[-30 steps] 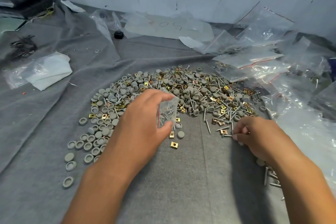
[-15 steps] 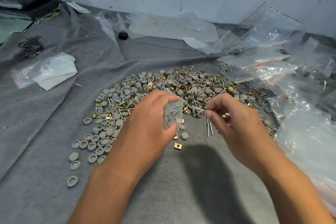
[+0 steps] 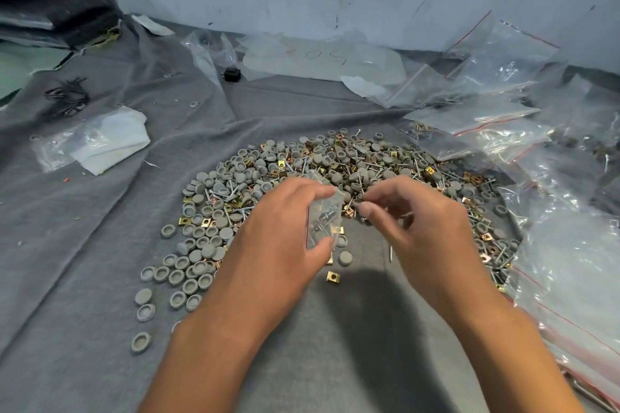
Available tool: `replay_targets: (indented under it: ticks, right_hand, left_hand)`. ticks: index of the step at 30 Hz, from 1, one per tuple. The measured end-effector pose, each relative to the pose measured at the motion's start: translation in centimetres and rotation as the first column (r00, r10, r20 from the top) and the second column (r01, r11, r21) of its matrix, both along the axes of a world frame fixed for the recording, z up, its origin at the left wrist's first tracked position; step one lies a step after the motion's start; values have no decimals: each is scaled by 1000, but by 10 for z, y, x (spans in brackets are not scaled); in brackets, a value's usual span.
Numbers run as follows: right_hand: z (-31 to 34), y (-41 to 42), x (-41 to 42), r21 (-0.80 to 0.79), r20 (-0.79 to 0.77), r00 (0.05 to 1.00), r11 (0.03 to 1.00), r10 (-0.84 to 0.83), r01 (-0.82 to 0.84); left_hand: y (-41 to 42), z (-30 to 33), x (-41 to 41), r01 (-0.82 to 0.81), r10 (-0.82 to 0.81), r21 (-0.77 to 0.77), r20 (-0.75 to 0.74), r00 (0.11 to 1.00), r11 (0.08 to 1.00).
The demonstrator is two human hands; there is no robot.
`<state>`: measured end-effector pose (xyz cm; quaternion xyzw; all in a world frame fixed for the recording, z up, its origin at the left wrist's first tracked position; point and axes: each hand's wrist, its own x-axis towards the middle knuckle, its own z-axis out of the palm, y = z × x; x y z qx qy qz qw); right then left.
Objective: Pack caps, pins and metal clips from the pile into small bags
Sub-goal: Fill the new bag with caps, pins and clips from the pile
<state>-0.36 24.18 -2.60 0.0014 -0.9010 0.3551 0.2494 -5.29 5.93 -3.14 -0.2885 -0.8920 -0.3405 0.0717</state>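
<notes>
At the left edge of the grey cloth (image 3: 84, 261), loose grey caps (image 3: 198, 255) trail off the pile (image 3: 335, 164), which also holds pins and brass-coloured metal clips. My left hand (image 3: 278, 245) is clamped on a small clear bag (image 3: 323, 211) — thumb low, fingers across the top — and pins already lie inside it. Just right of the bag's mouth, my right hand (image 3: 422, 225) hovers with fingertips (image 3: 364, 209) pinched together; I cannot tell what they carry, as the tips are blurred. Judged step: feeding pins into the bag. To do it well, I should keep the mouth spread and tilted toward the right hand, pins point-down, and release only once they are past the lip — thin film could snag or puncture. Filled bags (image 3: 496, 117) lie far right.
</notes>
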Motion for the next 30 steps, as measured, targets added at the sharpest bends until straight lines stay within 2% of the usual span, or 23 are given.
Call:
replay_targets:
  ticks: [2,4,8,11,15,18,21,24,27,30]
  right_hand:
    - [-3,12,0,24,75,992,995,-103,101]
    - [-11,21,0,114,225,951,975,-210,189]
    - [-26,26,2,266,526,791,944,-312,196]
    - [-29,25,0,232,595,746,952,-300,198]
    - [-27,24,-1,239,610,737,954,-292,180]
    - [-19,19,1,126,515,827,974,-225,187]
    - [-1,7,5,-76,185,979,992,-83,98]
    - [11,-9,8,-4,-37,998,998,58,-58]
    - [8,-19,7,94,-99,991,992,88,-78]
    - [3,-26,4,109,-74,991,988,115,-107]
  left_hand:
    - [-1,1,1,-6,6,-11,-7,1000,1000]
    - [-1,1,2,-7,7,-13,-8,1000,1000]
    - [0,2,3,-9,9,-3,-4,1000,1000]
    - [0,3,3,-5,5,2,-4,1000,1000]
    - [-1,4,4,2,-2,5,0,1000,1000]
    - [-2,2,3,0,0,2,-2,1000,1000]
    - [-1,2,1,-1,1,2,-7,1000,1000]
    - [2,2,1,3,-3,8,-13,1000,1000]
    - [4,1,0,12,-12,17,1,1000,1000]
    - [4,0,0,23,-23,13,1,1000,1000]
